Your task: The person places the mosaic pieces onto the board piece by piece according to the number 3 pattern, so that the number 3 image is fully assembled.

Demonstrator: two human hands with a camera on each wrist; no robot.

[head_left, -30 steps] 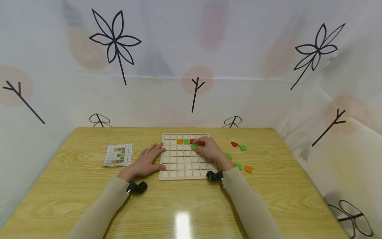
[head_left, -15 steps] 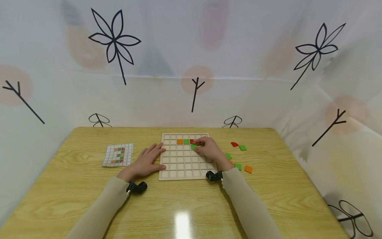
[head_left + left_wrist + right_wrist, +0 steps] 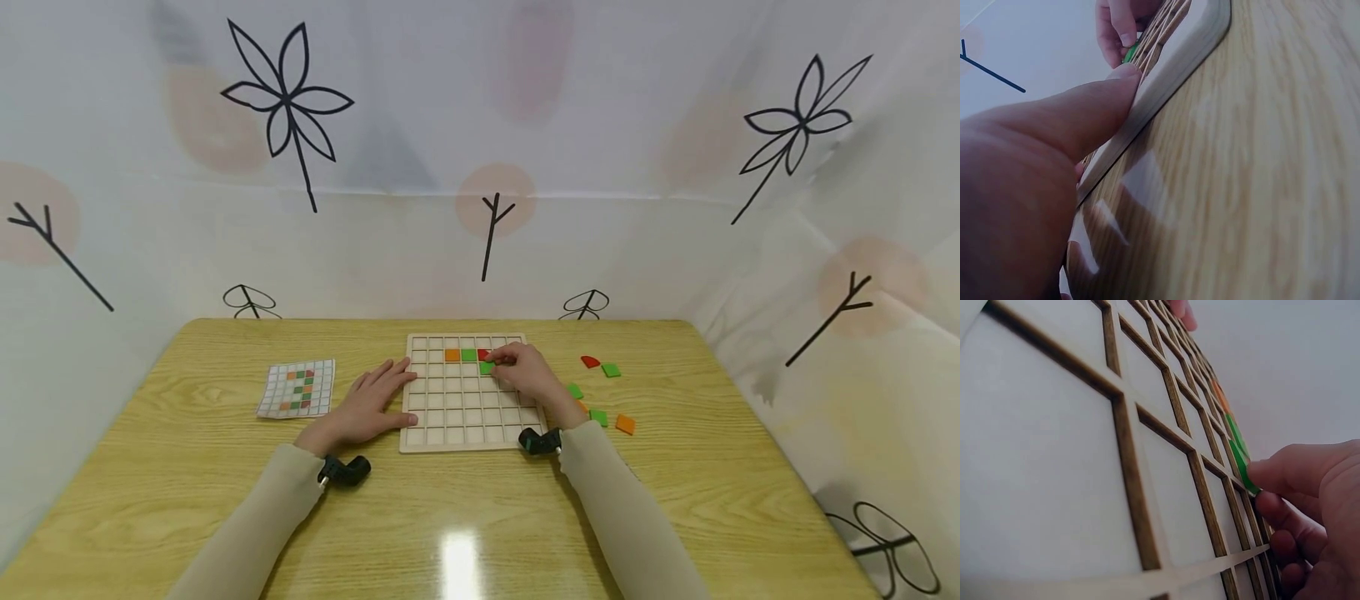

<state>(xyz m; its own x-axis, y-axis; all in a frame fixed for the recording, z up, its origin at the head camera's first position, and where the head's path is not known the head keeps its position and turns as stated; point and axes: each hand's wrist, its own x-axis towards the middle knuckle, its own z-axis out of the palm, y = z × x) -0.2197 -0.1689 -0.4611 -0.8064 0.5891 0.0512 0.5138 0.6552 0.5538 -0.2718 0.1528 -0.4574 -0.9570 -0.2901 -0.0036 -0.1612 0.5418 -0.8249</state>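
A wooden grid board (image 3: 457, 414) lies on the table, with an orange tile (image 3: 452, 356), a green tile (image 3: 468, 355) and a red tile (image 3: 483, 355) side by side in one of its far rows. Between thumb and fingers, my right hand (image 3: 528, 372) pinches another green tile (image 3: 1244, 467) by its edge, just below the red one. That tile looks slightly tilted in its cell in the right wrist view. My left hand (image 3: 367, 406) rests on the board's left edge, fingers spread and thumb on the rim. Part of the red tile is hidden by the right fingers.
Left of the board lies a paper card (image 3: 297, 389) printed with a coloured grid pattern. Right of it are loose pieces: a red quarter-round piece (image 3: 590, 362), an orange tile (image 3: 626, 425) and several green tiles (image 3: 611, 370). A patterned cloth stands behind the table.
Very little differs. The green tile and my right fingertips shift only slightly at the same cell. My left hand stays where it was on the board's edge.
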